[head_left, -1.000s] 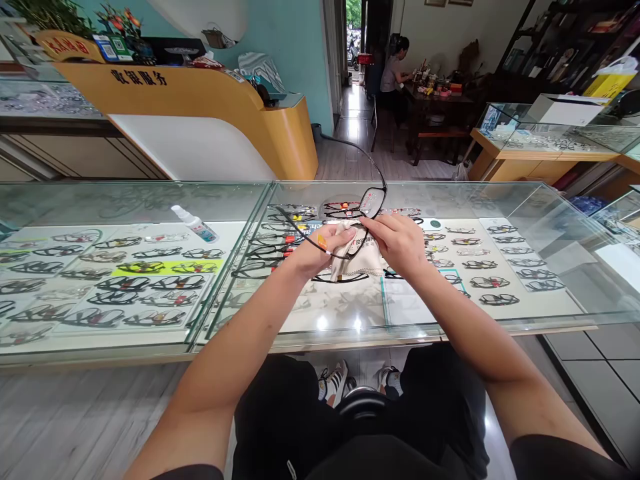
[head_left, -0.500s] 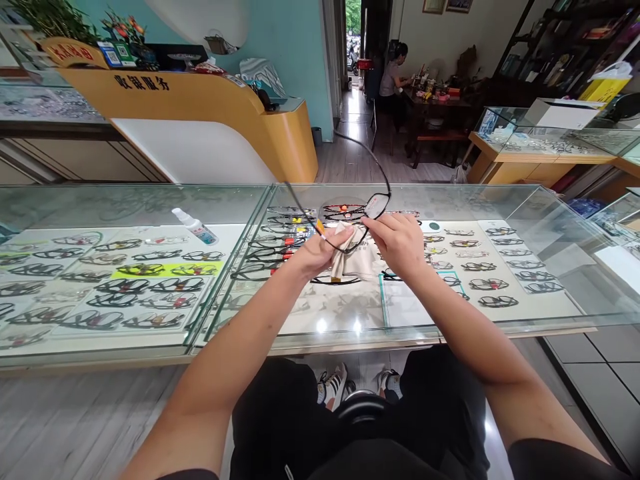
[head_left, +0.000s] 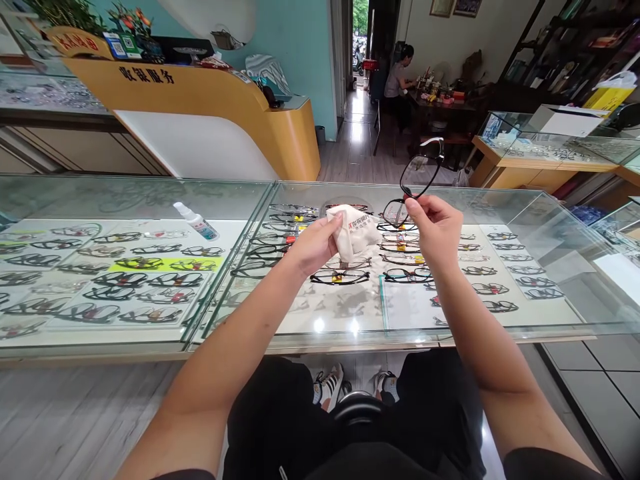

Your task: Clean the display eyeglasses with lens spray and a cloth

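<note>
Over the glass counter, my left hand (head_left: 320, 241) is closed on a pale cleaning cloth (head_left: 356, 230) with printed lettering. The cloth is bunched and hangs from the fingers. To its right, my right hand (head_left: 438, 227) pinches a pair of black-framed eyeglasses (head_left: 419, 175) near the middle of the frame. The eyeglasses are tilted, one lens up above the fingers and the other lower at the left. Cloth and eyeglasses are apart. Below both hands, rows of eyeglasses (head_left: 341, 276) lie inside the glass display counter (head_left: 350, 341).
A white spray bottle (head_left: 196, 221) lies on the left part of the counter. Beyond it stands a wooden cashier desk (head_left: 293, 137). A person (head_left: 398, 81) sits at a cluttered table (head_left: 450, 107) at the back. Another display case (head_left: 540, 157) with a white box (head_left: 567, 120) stands at right.
The eyeglasses have moved up and right in my right hand, turned and clear of the cloth. My left hand keeps the cloth, now bunched, near the same spot.
</note>
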{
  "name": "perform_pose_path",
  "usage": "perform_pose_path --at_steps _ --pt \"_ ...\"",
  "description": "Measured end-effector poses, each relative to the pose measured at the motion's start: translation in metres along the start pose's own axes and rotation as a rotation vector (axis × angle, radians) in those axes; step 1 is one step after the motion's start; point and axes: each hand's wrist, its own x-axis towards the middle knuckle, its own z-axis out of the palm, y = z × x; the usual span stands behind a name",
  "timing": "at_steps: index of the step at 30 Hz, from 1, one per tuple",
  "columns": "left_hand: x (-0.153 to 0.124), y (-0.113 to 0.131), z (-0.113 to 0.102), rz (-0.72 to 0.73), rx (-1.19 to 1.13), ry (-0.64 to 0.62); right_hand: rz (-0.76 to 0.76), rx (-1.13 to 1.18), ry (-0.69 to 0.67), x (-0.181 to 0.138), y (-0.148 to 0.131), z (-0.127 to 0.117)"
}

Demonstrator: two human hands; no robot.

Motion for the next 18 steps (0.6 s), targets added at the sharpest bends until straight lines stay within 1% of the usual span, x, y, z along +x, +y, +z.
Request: perform_pose_path --at_steps 4,6,8,11,13,18 --pt "-0.002 0.002 0.001 -0.023 -0.05 0.036 0.066 0.089 -0.053 0.0 -0.003 0.0" --pt "-0.002 0.003 0.0 -0.034 -0.036 0.029 0.115 0.114 -0.091 -0.001 -0.001 0.001" --pt "-0.004 0.005 -0.001 -0.032 -0.012 -0.007 0.172 0.138 -0.124 -0.003 0.0 0.004" --pt "-0.007 0.005 -0.001 -0.007 0.032 -0.096 0.24 0.156 -0.162 -0.007 -0.001 0.008" --pt "-0.009 0.005 0.0 0.004 0.053 -0.143 0.263 0.159 -0.18 -0.01 -0.003 0.01" --pt "-0.009 -0.001 0.001 0.018 0.122 -0.208 0.297 0.179 -0.203 -0.012 -0.001 0.013"
